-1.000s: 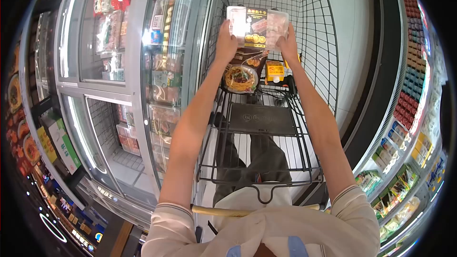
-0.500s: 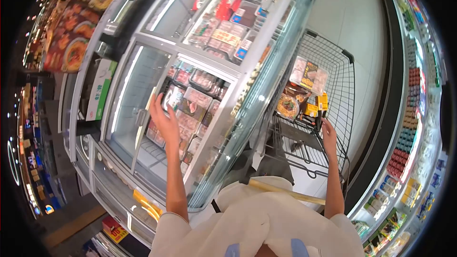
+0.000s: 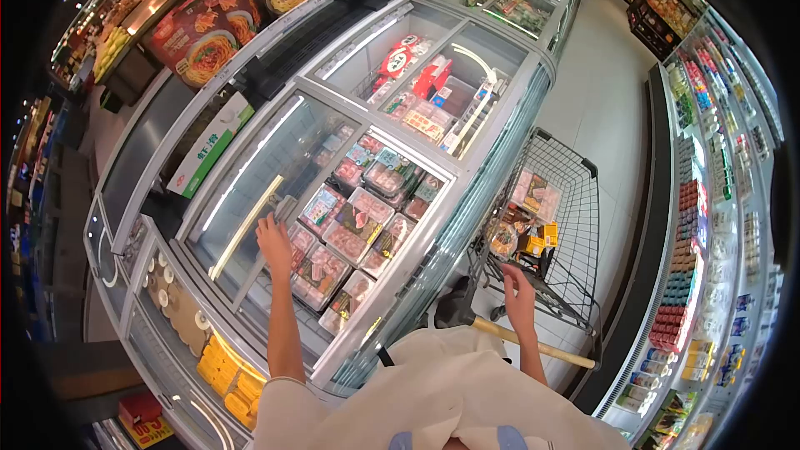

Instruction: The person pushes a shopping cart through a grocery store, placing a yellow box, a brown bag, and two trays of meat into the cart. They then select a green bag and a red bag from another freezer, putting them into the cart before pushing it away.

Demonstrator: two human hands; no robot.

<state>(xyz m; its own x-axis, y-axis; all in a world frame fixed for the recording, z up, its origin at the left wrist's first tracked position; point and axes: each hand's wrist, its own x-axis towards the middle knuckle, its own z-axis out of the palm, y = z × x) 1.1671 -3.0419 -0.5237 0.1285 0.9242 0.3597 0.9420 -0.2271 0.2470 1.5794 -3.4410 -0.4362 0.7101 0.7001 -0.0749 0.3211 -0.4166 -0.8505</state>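
Note:
My left hand (image 3: 273, 243) is over the chest freezer, its fingers somewhat apart at the frame of the sliding glass lid (image 3: 242, 175), just below the lid's handle (image 3: 285, 207). Whether the fingertips press on the frame is hard to tell. Right of this hand, trays of packed meat (image 3: 360, 217) lie in rows under the uncovered part of the freezer. My right hand (image 3: 521, 296) is open, fingers stretched, above the near end of the wire shopping cart (image 3: 575, 171) and its pale handle bar (image 3: 542, 346). It holds nothing.
Inside the cart are meat trays (image 3: 537, 194), a round noodle pack (image 3: 502, 238) and small yellow boxes (image 3: 543, 237). Further freezer sections (image 3: 508, 0) run ahead on the left. Stocked shelves (image 3: 692, 258) line the right, across the aisle floor (image 3: 596, 83).
My view has tilted up, showing more of the aisle. My left hand has moved from above the meat trays to the lid's frame. My right hand has drawn back toward the handle bar.

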